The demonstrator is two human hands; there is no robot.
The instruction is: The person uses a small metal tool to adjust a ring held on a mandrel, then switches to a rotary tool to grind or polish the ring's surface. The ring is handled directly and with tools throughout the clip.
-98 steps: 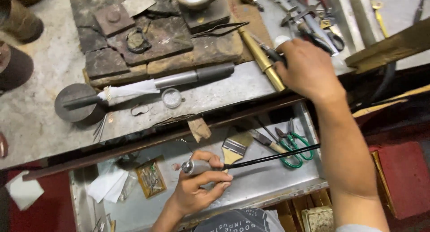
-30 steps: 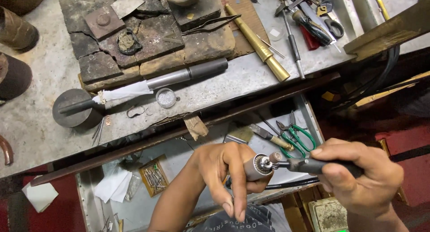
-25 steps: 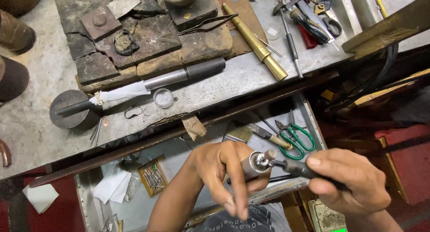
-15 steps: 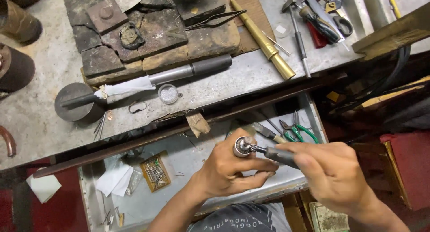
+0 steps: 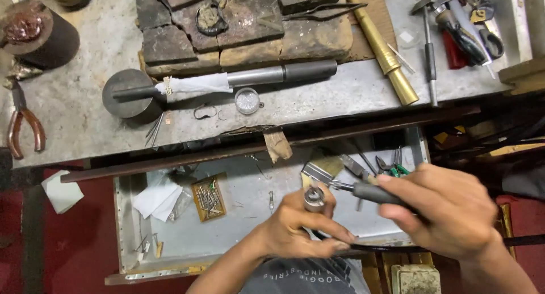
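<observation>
While the left hand [image 5: 301, 229] gripped a small metal chuck [image 5: 314, 198] over the open drawer [image 5: 170, 248], the right hand [image 5: 448, 211] clasped a dark-handled tool [image 5: 372, 193] to it (blurred); a slip could drop the chuck among the drawer's clutter.

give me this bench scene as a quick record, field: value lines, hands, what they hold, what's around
left hand: grips a small round metal handpiece head, end facing up
right hand: holds a dark-handled tool, its tip at the handpiece head
under hands: metal drawer tray pulled out below the bench
in tray: small box of nails, white paper, flat brush, green-handled pliers
on bench: dark bricks, brass rod, steel mandrel, red-handled pliers
</observation>
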